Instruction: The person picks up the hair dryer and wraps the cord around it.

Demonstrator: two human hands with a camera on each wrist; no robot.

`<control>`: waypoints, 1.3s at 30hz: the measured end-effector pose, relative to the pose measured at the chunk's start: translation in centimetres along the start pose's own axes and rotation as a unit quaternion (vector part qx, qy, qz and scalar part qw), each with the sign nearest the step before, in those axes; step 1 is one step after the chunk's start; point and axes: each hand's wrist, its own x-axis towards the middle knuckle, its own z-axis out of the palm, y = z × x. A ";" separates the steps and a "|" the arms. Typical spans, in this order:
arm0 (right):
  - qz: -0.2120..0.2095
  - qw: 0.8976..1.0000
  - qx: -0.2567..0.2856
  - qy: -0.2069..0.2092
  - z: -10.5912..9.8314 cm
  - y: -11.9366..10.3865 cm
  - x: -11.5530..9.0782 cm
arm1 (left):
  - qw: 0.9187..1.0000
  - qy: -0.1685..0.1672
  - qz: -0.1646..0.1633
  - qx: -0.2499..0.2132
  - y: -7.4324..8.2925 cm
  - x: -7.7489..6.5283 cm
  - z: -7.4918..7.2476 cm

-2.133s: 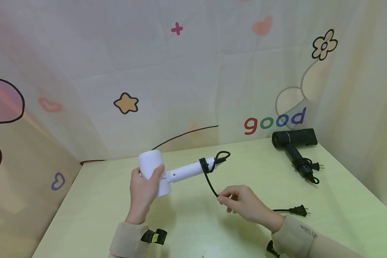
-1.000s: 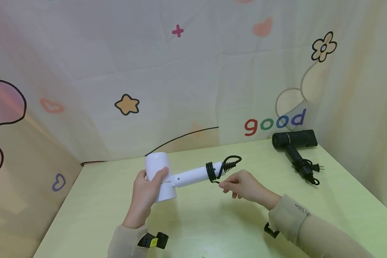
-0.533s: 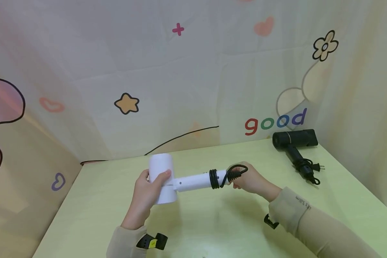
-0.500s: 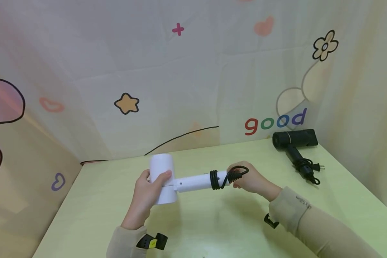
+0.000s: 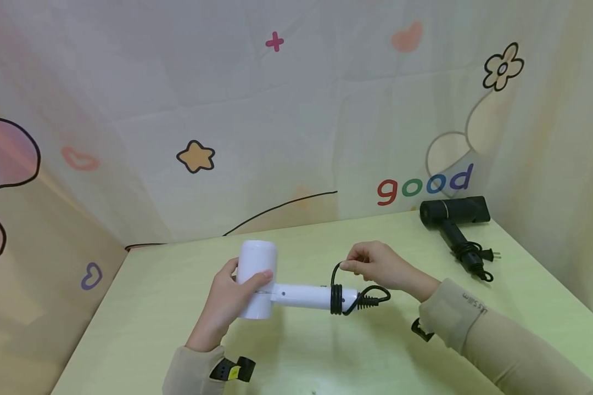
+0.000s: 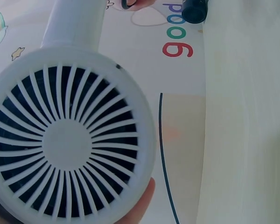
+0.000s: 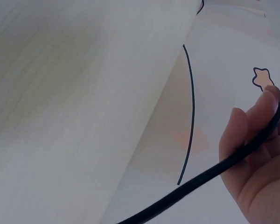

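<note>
A white hair dryer [image 5: 301, 296] is held up over the table, its handle pointing right and nearly level. My left hand [image 5: 229, 296] grips its barrel, thumb across the front. In the left wrist view the slatted round grille [image 6: 67, 144] of the dryer fills much of the picture. Several turns of black power cord [image 5: 336, 300] lie around the handle's end, and a loop of it stands out past the tip. Above the handle my right hand [image 5: 382, 266] pinches the cord's free run, which in the right wrist view crosses the palm as a black cord [image 7: 205, 176].
A black hair dryer [image 5: 454, 211] lies at the table's back right corner, its cord wrapped round its handle and its plug sticking out. The pale table [image 5: 143, 318] meets a printed curtain [image 5: 296, 109] at the back.
My right hand has carried the cord from below the handle, round behind it, to above it, adding to the wrap. The white dryer has shifted right, down and turned nearer level.
</note>
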 end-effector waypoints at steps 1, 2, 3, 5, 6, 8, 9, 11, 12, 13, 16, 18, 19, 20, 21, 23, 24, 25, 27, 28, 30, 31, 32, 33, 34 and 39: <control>-0.006 1.000 -0.005 0.002 -0.1 -0.2 -0.1 | 1.000 -0.001 0.001 0.003 0.0 0.0 0.0; -0.011 1.000 -0.009 0.003 -0.2 -0.3 -0.1 | 1.000 -0.002 0.003 0.005 0.0 -0.1 0.0; -0.014 1.000 -0.011 0.003 -0.3 -0.5 -0.2 | 1.000 -0.002 0.004 0.008 0.0 -0.1 0.0; -0.019 1.000 -0.015 0.004 -0.4 -0.8 -0.3 | 1.000 -0.004 0.011 0.014 -0.1 -0.1 0.1; -0.021 1.000 -0.017 0.004 -0.5 -1.0 -0.4 | 1.000 -0.004 0.013 0.018 -0.1 -0.1 0.1; -0.024 0.999 -0.022 0.002 -0.6 -1.2 -0.6 | 0.999 -0.003 0.018 0.028 -0.2 -0.1 0.2; -0.025 0.999 -0.024 0.002 -0.7 -1.3 -0.7 | 0.999 -0.002 0.020 0.033 -0.3 -0.1 0.2; -0.026 0.999 -0.028 0.000 -0.7 -1.6 -0.7 | 0.999 0.001 0.023 0.044 -0.4 0.0 0.3; -0.026 0.999 -0.030 0.000 -0.7 -1.7 -0.8 | 0.998 0.003 0.024 0.050 -0.4 0.0 0.3; -0.026 0.999 -0.032 0.000 -0.8 -1.7 -0.8 | 0.998 0.005 0.026 0.055 -0.5 0.0 0.4; -0.027 0.999 -0.037 -0.001 -0.8 -2.0 -0.9 | 0.997 0.016 0.033 0.070 -0.6 0.0 0.5; -0.030 0.999 -0.041 -0.001 -0.8 -2.3 -1.1 | 0.996 0.025 0.036 0.080 -0.7 0.1 0.7; -0.032 0.998 -0.045 -0.001 -0.8 -2.4 -1.2 | 0.995 0.030 0.038 0.085 -0.7 0.1 0.7; -0.036 0.998 -0.049 0.000 -0.8 -2.5 -1.2 | 0.995 0.035 0.039 0.090 -0.7 0.1 0.8; -0.039 0.998 -0.053 0.001 -0.8 -2.7 -1.3 | 0.994 0.041 0.039 0.097 -0.7 0.1 0.8; -0.045 0.997 -0.060 0.002 -0.8 -3.0 -1.5 | 0.992 0.050 0.041 0.106 -0.7 0.1 0.9; -0.048 0.997 -0.064 0.003 -0.7 -3.1 -1.6 | 0.992 0.054 0.042 0.110 -0.6 0.1 1.0; -0.051 0.996 -0.067 0.004 -0.7 -3.2 -1.7 | 0.991 0.058 0.043 0.115 -0.6 0.1 1.1; -0.054 0.996 -0.069 0.005 -0.6 -3.5 -1.9 | 0.990 0.066 0.043 0.120 -0.5 0.1 1.2; -0.055 0.996 -0.070 0.006 -0.6 -3.6 -2.0 | 0.989 0.070 0.043 0.121 -0.5 0.0 1.2; -0.059 0.996 -0.069 0.007 -0.5 -3.8 -2.2 | 0.988 0.079 0.042 0.123 -0.5 0.0 1.3; -0.059 0.996 -0.067 0.007 -0.4 -3.9 -2.3 | 0.988 0.083 0.041 0.123 -0.5 0.0 1.3; -0.061 0.996 -0.066 0.007 -0.3 -4.1 -2.4 | 0.988 0.088 0.040 0.122 -0.5 0.0 1.4; -0.063 0.996 -0.064 0.007 -0.2 -4.2 -2.5 | 0.987 0.093 0.040 0.121 -0.5 0.0 1.4; -0.065 0.996 -0.064 0.007 -0.2 -4.3 -2.7 | 0.987 0.099 0.040 0.121 -0.5 0.0 1.4; -0.078 0.995 -0.060 0.010 0.2 -4.7 -3.2 | 0.985 0.120 0.046 0.116 -0.5 0.0 1.6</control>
